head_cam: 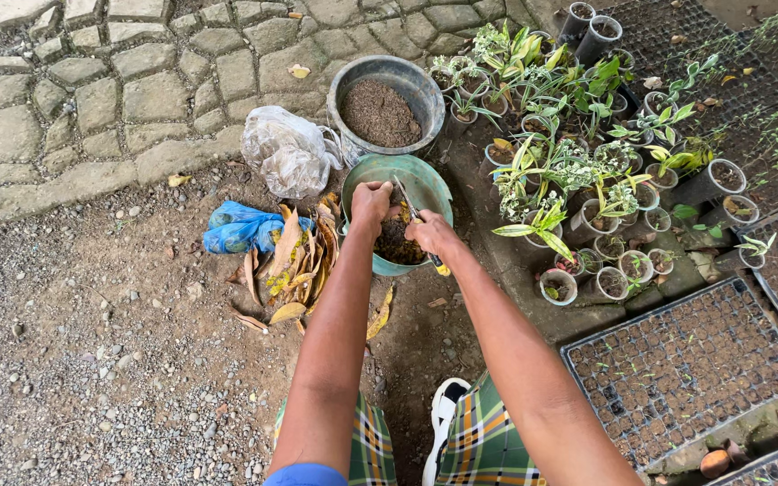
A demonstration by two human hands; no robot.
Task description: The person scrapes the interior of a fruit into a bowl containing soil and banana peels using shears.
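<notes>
Both my hands reach over a teal bucket (pixel 431 186) holding dark soil (pixel 397 243) at the middle of the ground. My left hand (pixel 370 203) is closed at the bucket's near-left rim, gripping something small that I cannot make out. My right hand (pixel 431 236) grips a thin metal tool (pixel 404 195) with a yellow end, its tip pointing into the bucket. Behind it stands a grey bucket (pixel 402 76) filled with brown soil.
A crumpled clear plastic bag (pixel 286 150) and a blue bag (pixel 240 227) lie left, beside dry leaves (pixel 294 261). Several small potted plants (pixel 569 153) crowd the right. Black seedling trays (pixel 683 369) sit at lower right. Stone paving (pixel 92 90) runs behind.
</notes>
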